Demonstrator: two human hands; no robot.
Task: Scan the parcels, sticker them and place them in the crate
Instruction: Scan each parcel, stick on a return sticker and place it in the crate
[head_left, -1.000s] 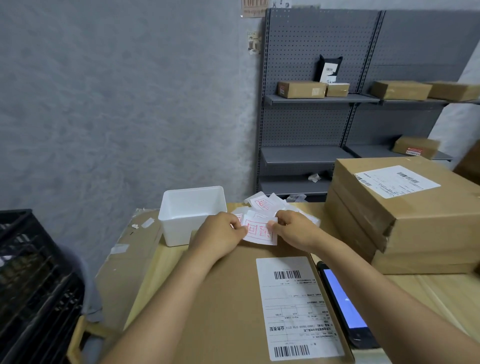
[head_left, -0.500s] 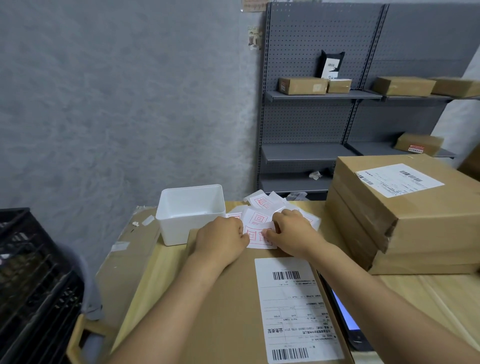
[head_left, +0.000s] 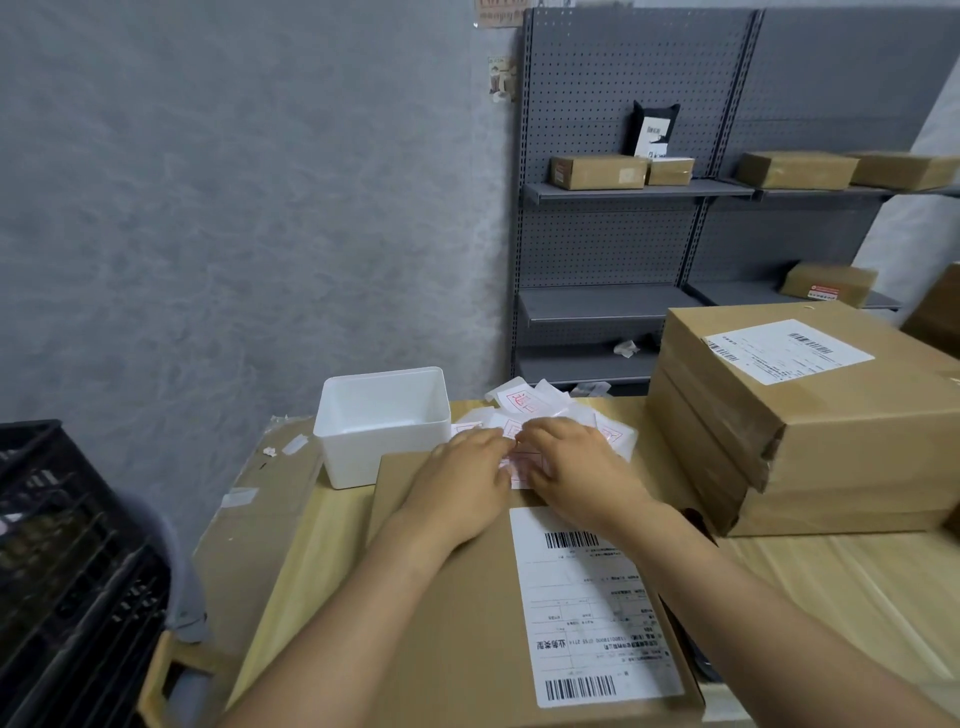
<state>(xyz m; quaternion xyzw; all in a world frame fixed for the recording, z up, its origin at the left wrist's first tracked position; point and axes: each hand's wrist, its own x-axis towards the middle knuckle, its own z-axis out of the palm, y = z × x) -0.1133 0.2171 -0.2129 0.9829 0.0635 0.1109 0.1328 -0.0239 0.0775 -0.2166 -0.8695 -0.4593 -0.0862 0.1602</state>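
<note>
A flat brown parcel (head_left: 457, 597) with a white shipping label (head_left: 592, 608) lies on the table in front of me. My left hand (head_left: 462, 483) and my right hand (head_left: 576, 473) meet at its far edge, knuckles up. Their fingertips pinch a white sticker with red print (head_left: 521, 470), held low against the parcel top and mostly covered by the hands. Just behind them lies a loose pile of more stickers (head_left: 524, 400). A black plastic crate (head_left: 62, 561) stands at the lower left, beside the table.
A white tub (head_left: 382, 426) sits left of the sticker pile. Two big stacked parcels (head_left: 831, 431) fill the table's right side. A dark scanner (head_left: 696, 660) peeks out under my right forearm. Grey shelving (head_left: 623, 306) with small boxes stands behind.
Both hands have come down with the sticker from above the parcel's far edge until it lies low against the parcel top. My view has dipped slightly.
</note>
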